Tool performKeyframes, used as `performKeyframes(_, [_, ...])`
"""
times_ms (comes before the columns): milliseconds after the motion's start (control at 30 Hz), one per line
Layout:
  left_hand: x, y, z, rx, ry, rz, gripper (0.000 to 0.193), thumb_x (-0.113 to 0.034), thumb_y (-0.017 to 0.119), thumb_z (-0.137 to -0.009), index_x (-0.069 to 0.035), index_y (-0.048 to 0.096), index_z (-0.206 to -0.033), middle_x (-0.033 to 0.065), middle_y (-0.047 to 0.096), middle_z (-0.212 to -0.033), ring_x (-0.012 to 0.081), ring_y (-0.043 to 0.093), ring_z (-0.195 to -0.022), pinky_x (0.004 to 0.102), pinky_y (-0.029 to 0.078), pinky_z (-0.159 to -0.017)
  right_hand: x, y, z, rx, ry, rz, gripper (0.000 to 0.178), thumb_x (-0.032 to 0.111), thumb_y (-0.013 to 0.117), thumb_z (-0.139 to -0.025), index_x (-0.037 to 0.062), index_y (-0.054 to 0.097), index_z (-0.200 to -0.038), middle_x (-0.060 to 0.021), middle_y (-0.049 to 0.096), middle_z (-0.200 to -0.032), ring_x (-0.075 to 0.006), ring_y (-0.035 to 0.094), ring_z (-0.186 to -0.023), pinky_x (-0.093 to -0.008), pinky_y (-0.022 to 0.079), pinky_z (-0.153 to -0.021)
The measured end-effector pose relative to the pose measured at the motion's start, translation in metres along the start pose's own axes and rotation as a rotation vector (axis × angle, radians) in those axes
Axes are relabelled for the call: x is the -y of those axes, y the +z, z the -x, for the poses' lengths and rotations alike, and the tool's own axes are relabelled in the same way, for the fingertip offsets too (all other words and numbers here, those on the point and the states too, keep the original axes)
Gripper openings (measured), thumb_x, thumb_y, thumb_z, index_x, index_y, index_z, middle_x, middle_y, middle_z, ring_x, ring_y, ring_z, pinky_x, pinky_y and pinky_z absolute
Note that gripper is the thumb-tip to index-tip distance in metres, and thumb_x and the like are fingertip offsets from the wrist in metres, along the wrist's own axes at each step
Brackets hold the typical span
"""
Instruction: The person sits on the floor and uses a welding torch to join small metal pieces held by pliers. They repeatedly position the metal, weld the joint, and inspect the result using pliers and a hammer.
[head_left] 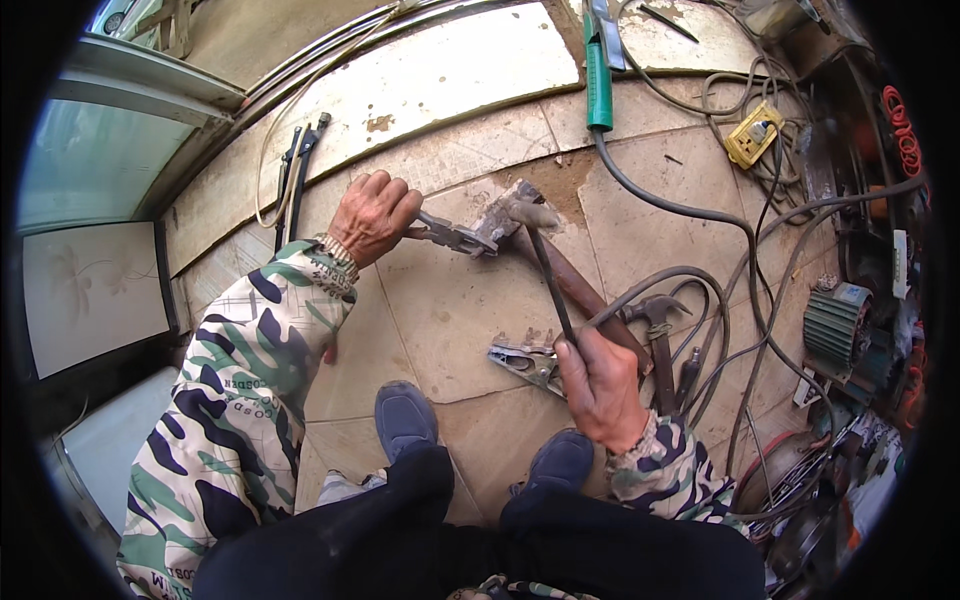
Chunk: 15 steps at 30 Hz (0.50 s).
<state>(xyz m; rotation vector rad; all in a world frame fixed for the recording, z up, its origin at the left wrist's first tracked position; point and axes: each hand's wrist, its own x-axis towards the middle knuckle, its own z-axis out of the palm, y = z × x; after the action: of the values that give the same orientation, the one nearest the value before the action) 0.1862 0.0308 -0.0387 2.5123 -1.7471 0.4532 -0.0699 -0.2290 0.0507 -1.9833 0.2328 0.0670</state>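
Note:
My left hand is closed round a pair of metal pliers. The jaws reach the head of a sledgehammer lying on the tiles; whether they grip a small piece there I cannot make out. In my right hand is the thin dark handle of a hammer. Its head hangs over or rests on the sledgehammer's head; which one, I cannot tell. The sledgehammer's thick brown handle runs back toward my right hand, passing partly behind it.
Beside my right hand lie a metal clamp and a claw hammer. Farther off are a green-handled tool on a thick cable, a yellow socket box and a black metal bar tool. An electric motor stands at right.

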Motion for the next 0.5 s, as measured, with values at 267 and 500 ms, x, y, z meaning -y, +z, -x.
performKeyframes(267, [-0.003, -0.004, -0.002, 0.016, -0.010, 0.037, 0.025, -0.017, 0.070, -0.080, -0.009, 0.055, -0.099, 0.0071, 0.053, -0.085, 0.0251, 0.054, -0.078, 0.0385, 0.047, -0.069, -0.010, 0.007, -0.004, 0.052, 0.041, 0.041, 0.019, 0.011, 0.063, -0.098, -0.0023, 0.057, -0.086, -0.0239, 0.059, -0.072, -0.0425, 0.061, -0.064, -0.0453, 0.046, -0.056])
performKeyframes(500, [-0.001, -0.004, -0.002, 0.006, 0.006, 0.019, 0.022, -0.020, 0.068, -0.084, -0.009, 0.055, -0.097, 0.0069, 0.052, -0.084, 0.0236, 0.054, -0.079, 0.0380, 0.047, -0.069, -0.012, 0.004, -0.006, 0.061, 0.033, 0.053, 0.019, 0.011, 0.063, -0.098, -0.0022, 0.056, -0.086, -0.0240, 0.058, -0.069, -0.0433, 0.061, -0.064, -0.0461, 0.045, -0.056])
